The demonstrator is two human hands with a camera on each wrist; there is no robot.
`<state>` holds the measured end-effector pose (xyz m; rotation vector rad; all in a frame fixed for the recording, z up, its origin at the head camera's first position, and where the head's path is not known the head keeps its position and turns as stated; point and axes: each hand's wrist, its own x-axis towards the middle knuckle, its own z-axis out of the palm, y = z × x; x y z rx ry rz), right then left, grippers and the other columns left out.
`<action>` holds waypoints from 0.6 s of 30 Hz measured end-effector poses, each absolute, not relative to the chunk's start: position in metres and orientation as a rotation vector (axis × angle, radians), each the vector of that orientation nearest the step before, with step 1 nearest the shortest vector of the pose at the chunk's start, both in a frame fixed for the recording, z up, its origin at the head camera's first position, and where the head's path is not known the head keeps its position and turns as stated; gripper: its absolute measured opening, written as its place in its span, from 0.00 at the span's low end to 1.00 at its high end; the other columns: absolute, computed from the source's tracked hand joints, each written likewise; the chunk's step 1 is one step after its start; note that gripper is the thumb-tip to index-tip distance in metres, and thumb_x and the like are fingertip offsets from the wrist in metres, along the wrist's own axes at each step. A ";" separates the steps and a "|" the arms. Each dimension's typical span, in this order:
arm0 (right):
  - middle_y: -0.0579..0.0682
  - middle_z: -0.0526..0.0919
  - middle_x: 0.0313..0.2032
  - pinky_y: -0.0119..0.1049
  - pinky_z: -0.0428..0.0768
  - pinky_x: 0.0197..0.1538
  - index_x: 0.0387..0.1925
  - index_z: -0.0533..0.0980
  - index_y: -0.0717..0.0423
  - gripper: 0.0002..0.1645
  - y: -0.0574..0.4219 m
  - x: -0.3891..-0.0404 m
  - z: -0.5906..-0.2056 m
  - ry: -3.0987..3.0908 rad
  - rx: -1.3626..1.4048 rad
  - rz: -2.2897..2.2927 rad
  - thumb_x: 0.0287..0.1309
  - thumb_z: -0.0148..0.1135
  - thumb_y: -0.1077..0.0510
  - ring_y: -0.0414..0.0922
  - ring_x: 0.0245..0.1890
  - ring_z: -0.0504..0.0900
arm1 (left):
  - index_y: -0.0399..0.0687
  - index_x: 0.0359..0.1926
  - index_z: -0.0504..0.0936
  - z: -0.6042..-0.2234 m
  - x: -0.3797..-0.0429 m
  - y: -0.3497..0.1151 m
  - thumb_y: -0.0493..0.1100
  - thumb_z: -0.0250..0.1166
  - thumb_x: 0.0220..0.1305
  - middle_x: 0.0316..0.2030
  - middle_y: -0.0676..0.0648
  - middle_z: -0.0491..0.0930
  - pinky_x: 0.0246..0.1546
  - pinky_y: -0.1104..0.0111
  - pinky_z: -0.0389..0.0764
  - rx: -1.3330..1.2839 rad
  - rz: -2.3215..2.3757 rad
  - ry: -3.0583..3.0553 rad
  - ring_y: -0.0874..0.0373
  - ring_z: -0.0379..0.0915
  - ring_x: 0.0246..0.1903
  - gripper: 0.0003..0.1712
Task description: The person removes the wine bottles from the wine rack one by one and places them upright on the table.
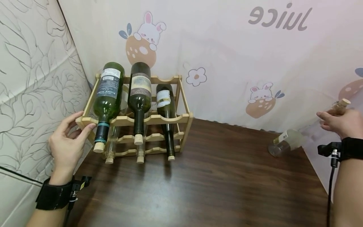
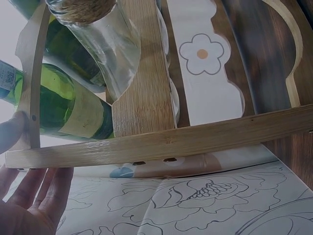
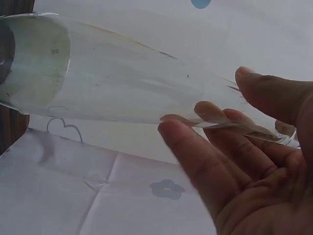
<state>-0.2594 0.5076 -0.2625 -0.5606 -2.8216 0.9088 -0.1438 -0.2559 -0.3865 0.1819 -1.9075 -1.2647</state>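
Pale printed cloth with rabbits and flowers across the back and right; white sheet with line-drawn blooms along the left. Below, a dark wooden counter. On its far left part, a light wooden rack with scalloped rails. In its top row, a green bottle at left and a darker bottle in the middle, necks toward the near side. Under the top rail, a slim dark bottle at right, plus two clear bottles at left and middle. By the counter's far right end, well apart from the rack, a labelled clear bottle, tilted, neck up to the right; hard to tell if touching the counter. Grips the rack's front left corner with the left hand, thumb opposite fingers. Holds the tilted bottle near its neck in the right hand, fingers loosely curled, partly spread. Wears a black strap on each wrist. In the bottle mouths, pale corks.
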 end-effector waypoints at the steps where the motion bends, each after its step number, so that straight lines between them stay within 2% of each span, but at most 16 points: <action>1: 0.54 0.77 0.28 0.23 0.86 0.23 0.61 0.63 0.86 0.39 0.508 -0.260 -0.263 -2.819 -0.539 0.894 0.79 0.50 0.47 0.21 0.19 0.72 | 0.45 0.60 0.88 -0.387 -0.144 -0.256 0.30 0.80 0.56 0.43 0.75 0.84 0.44 0.90 0.83 0.179 -1.266 -1.908 0.79 0.83 0.44 0.29; 2: 0.64 0.78 0.29 0.24 0.85 0.21 0.60 0.63 0.86 0.39 0.508 -0.259 -0.263 -2.824 -0.520 0.853 0.78 0.50 0.47 0.22 0.18 0.72 | 0.45 0.60 0.88 -0.387 -0.144 -0.256 0.29 0.79 0.56 0.43 0.75 0.84 0.44 0.90 0.83 0.175 -1.268 -1.907 0.79 0.83 0.44 0.29; 3: 0.74 0.78 0.35 0.30 0.90 0.27 0.63 0.63 0.86 0.41 0.506 -0.258 -0.264 -2.828 -0.532 0.805 0.78 0.50 0.46 0.30 0.20 0.79 | 0.45 0.60 0.87 -0.387 -0.144 -0.256 0.29 0.79 0.56 0.44 0.74 0.84 0.44 0.90 0.84 0.167 -1.271 -1.906 0.79 0.83 0.44 0.29; 4: 0.81 0.78 0.42 0.37 0.94 0.38 0.66 0.61 0.85 0.44 0.504 -0.256 -0.265 -2.816 -0.554 0.788 0.77 0.51 0.44 0.39 0.28 0.87 | 0.44 0.60 0.87 -0.387 -0.144 -0.255 0.29 0.79 0.56 0.44 0.74 0.84 0.44 0.89 0.84 0.159 -1.277 -1.906 0.78 0.84 0.44 0.29; 5: 0.86 0.74 0.53 0.44 0.93 0.51 0.70 0.58 0.83 0.46 0.502 -0.253 -0.267 -2.789 -0.588 0.775 0.76 0.51 0.43 0.49 0.42 0.90 | 0.44 0.61 0.87 -0.387 -0.144 -0.255 0.28 0.79 0.57 0.44 0.74 0.84 0.44 0.89 0.84 0.153 -1.284 -1.905 0.78 0.84 0.44 0.29; 6: 0.87 0.63 0.66 0.51 0.87 0.65 0.75 0.54 0.80 0.49 0.498 -0.250 -0.268 -2.756 -0.628 0.756 0.76 0.51 0.41 0.60 0.58 0.85 | 0.44 0.61 0.87 -0.387 -0.144 -0.254 0.28 0.78 0.57 0.44 0.74 0.84 0.44 0.89 0.85 0.148 -1.290 -1.906 0.78 0.84 0.43 0.29; 7: 0.82 0.57 0.74 0.55 0.76 0.77 0.79 0.49 0.75 0.52 0.495 -0.246 -0.269 -2.704 -0.674 0.754 0.75 0.52 0.40 0.65 0.72 0.72 | 0.43 0.61 0.87 -0.387 -0.144 -0.254 0.28 0.78 0.56 0.43 0.74 0.84 0.44 0.89 0.85 0.143 -1.292 -1.906 0.78 0.84 0.43 0.29; 8: 0.74 0.46 0.81 0.58 0.63 0.84 0.82 0.44 0.69 0.54 0.490 -0.242 -0.271 -2.644 -0.704 0.751 0.75 0.52 0.39 0.66 0.81 0.56 | 0.43 0.61 0.87 -0.387 -0.145 -0.254 0.28 0.78 0.56 0.43 0.74 0.84 0.44 0.89 0.85 0.140 -1.296 -1.905 0.78 0.84 0.43 0.29; 9: 0.67 0.38 0.84 0.60 0.50 0.88 0.84 0.37 0.64 0.56 0.485 -0.238 -0.272 -2.568 -0.722 0.775 0.75 0.51 0.40 0.65 0.84 0.41 | 0.43 0.61 0.87 -0.386 -0.145 -0.253 0.28 0.78 0.56 0.43 0.75 0.83 0.44 0.89 0.85 0.137 -1.299 -1.905 0.78 0.84 0.43 0.30; 10: 0.62 0.36 0.85 0.55 0.44 0.89 0.85 0.36 0.57 0.55 0.481 -0.234 -0.273 -2.487 -0.703 0.794 0.75 0.52 0.40 0.59 0.86 0.37 | 0.43 0.61 0.87 -0.386 -0.145 -0.253 0.28 0.79 0.56 0.42 0.75 0.83 0.44 0.89 0.85 0.137 -1.299 -1.905 0.78 0.84 0.42 0.30; 13: 0.48 0.40 0.86 0.41 0.39 0.89 0.86 0.40 0.38 0.50 0.463 -0.219 -0.275 -2.303 -0.593 0.707 0.76 0.55 0.40 0.46 0.86 0.39 | 0.43 0.60 0.87 -0.385 -0.145 -0.254 0.27 0.79 0.56 0.42 0.77 0.83 0.44 0.89 0.85 0.133 -1.294 -1.903 0.79 0.83 0.42 0.30; 14: 0.46 0.42 0.85 0.40 0.39 0.89 0.86 0.41 0.35 0.49 0.454 -0.213 -0.275 -2.270 -0.552 0.649 0.76 0.55 0.38 0.45 0.85 0.41 | 0.43 0.60 0.87 -0.384 -0.145 -0.254 0.27 0.79 0.55 0.42 0.77 0.83 0.44 0.89 0.85 0.130 -1.294 -1.902 0.79 0.83 0.42 0.30; 16: 0.47 0.51 0.84 0.38 0.43 0.89 0.85 0.49 0.35 0.47 0.433 -0.205 -0.276 -2.179 -0.377 0.596 0.74 0.57 0.36 0.44 0.84 0.47 | 0.43 0.60 0.87 -0.383 -0.144 -0.255 0.27 0.79 0.56 0.42 0.77 0.83 0.44 0.88 0.85 0.129 -1.292 -1.900 0.79 0.83 0.42 0.30; 18: 0.53 0.62 0.80 0.43 0.49 0.89 0.80 0.63 0.45 0.44 0.408 -0.202 -0.278 -2.045 -0.148 0.569 0.71 0.60 0.32 0.50 0.82 0.56 | 0.43 0.60 0.87 -0.383 -0.143 -0.255 0.27 0.79 0.56 0.42 0.77 0.83 0.44 0.88 0.85 0.128 -1.291 -1.897 0.79 0.83 0.42 0.29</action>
